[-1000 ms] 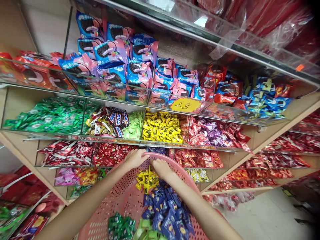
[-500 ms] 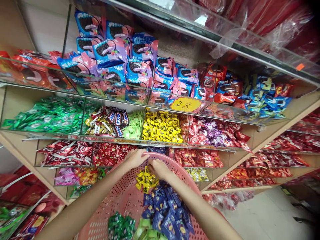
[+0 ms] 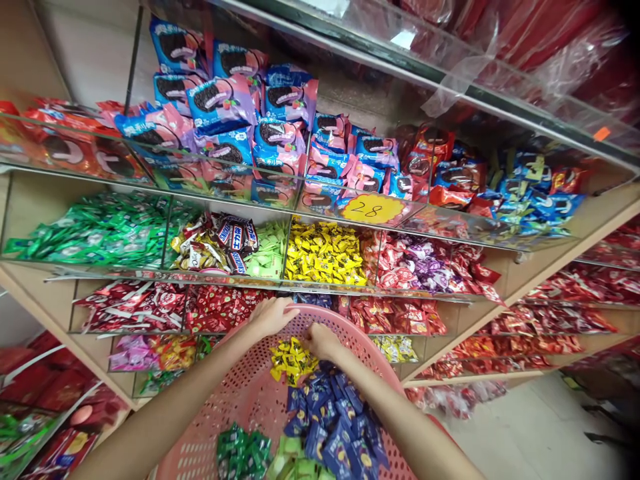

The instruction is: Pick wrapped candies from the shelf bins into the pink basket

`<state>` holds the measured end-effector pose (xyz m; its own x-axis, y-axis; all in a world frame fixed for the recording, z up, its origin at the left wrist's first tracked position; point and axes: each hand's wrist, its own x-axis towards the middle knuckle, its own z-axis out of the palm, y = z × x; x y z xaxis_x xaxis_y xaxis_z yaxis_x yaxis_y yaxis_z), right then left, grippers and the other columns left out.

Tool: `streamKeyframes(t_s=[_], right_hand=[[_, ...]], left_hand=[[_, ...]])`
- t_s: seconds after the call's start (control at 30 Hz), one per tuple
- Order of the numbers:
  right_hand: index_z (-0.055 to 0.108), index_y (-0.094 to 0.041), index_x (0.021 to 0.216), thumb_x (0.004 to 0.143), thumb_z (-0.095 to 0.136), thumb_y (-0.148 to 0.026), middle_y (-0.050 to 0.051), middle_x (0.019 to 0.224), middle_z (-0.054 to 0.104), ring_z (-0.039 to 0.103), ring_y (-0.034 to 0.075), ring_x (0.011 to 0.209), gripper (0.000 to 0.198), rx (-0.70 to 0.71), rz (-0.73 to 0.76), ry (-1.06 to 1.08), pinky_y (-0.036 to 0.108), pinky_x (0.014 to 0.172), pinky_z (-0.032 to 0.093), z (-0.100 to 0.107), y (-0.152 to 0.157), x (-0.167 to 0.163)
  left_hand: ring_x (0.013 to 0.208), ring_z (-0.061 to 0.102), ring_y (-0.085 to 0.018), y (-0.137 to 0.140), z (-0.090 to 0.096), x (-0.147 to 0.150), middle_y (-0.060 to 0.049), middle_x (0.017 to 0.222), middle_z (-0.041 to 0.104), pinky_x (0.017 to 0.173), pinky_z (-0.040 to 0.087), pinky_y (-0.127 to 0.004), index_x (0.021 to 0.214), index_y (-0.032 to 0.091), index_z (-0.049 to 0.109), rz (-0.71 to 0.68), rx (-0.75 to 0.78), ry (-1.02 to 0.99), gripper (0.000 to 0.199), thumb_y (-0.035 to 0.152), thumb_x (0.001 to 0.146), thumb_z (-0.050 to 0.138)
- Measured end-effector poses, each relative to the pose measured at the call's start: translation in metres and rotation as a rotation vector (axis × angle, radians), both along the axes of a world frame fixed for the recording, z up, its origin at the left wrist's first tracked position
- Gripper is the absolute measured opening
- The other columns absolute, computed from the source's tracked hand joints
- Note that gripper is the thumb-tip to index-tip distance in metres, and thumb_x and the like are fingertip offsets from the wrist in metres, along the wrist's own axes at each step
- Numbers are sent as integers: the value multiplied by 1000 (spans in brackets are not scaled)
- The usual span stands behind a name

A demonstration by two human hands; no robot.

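A pink perforated plastic basket (image 3: 240,393) fills the lower middle of the head view. My left hand (image 3: 271,316) is closed over its far rim. Inside the basket, my right hand (image 3: 323,343) has its fingers curled in beside a small heap of yellow-wrapped candies (image 3: 293,361); whether anything is in those fingers is hidden. Dark blue candy packets (image 3: 340,423) lie under my right forearm. Closer to me are green-wrapped candies (image 3: 243,452) and light green packets (image 3: 296,460).
Slanted shelves with glass dividers rise beyond the basket. They hold blue-and-pink cookie packets (image 3: 223,100), yellow candies (image 3: 324,253), green candies (image 3: 100,230) and red packets (image 3: 225,308). A yellow price tag (image 3: 373,209) reads 28. Tiled floor (image 3: 530,427) shows at lower right.
My right hand has shifted slightly right and down inside the basket. The yellow candies beside it lie in a slightly different arrangement. My left hand stays on the rim.
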<state>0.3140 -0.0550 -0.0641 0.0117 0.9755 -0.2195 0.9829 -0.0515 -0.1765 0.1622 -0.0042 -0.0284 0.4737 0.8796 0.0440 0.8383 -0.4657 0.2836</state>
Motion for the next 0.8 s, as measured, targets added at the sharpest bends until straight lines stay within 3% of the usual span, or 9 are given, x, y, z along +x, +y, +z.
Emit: streamKeyframes(t_s=[0.3, 0.6, 0.7, 0.8], right_hand=[[66, -16, 74, 73, 50, -17, 7, 78, 68, 61, 15, 73, 16, 17, 3, 57, 20, 61, 39, -12, 4, 4], [64, -16, 86, 76, 47, -19, 11, 91, 65, 60, 19, 86, 19, 77, -15, -4, 24, 67, 40, -15, -1, 7], [62, -15, 90, 79, 44, -21, 13, 93, 64, 60, 21, 86, 22, 103, -7, -45, 27, 67, 41, -10, -5, 4], [61, -16, 91, 81, 42, -23, 13, 92, 64, 60, 22, 85, 23, 182, 31, -90, 27, 67, 41, 8, -11, -1]], left_hand=[[82, 63, -23, 0, 1, 0, -4, 85, 68, 63, 41, -27, 90, 26, 60, -11, 17, 5, 43, 55, 81, 30], [82, 62, -22, 1, 0, -1, -4, 85, 68, 65, 41, -26, 91, 27, 60, -4, -3, 4, 43, 56, 80, 31], [82, 62, -22, 0, 1, -1, -4, 83, 67, 64, 41, -26, 89, 27, 61, -1, -1, 3, 44, 57, 80, 30], [83, 62, -22, 0, 2, 0, -4, 84, 67, 64, 41, -26, 88, 27, 61, 1, 1, -3, 43, 57, 80, 31]])
